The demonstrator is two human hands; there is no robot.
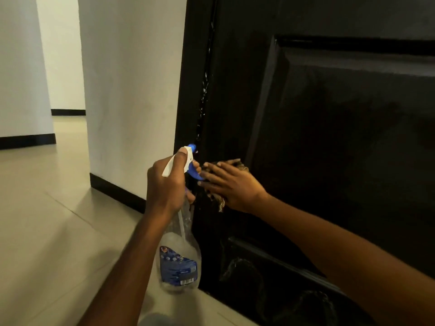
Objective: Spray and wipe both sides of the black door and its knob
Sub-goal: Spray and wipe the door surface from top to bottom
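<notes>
From my station I count one container: a clear plastic spray bottle [179, 255] in the lower middle of the frame, held upright, with a white head, a blue nozzle, a blue trigger and a blue label low on its body. A thin tube runs down inside it; the walls look see-through most of the way, and I cannot tell how much liquid it holds. The left hand [164, 184] grips the bottle at the neck, thumb laid along the top of the head and fingers curled round the front by the trigger, with the nozzle close to the left edge of the black door [329, 137], which fills the right half of the frame. The right hand [231, 184], at the centre just beside the nozzle, lies flat with fingers straight, pressing one cloth [219, 204] against the door; pale frayed edges of it show above and below the palm. So: one bottle, one cloth, two hands, one door with two sunken panels, upper right and lower right. A white wall [131, 90] with a black baseboard [115, 192] stands at upper left over a pale tiled floor [47, 208]
</notes>
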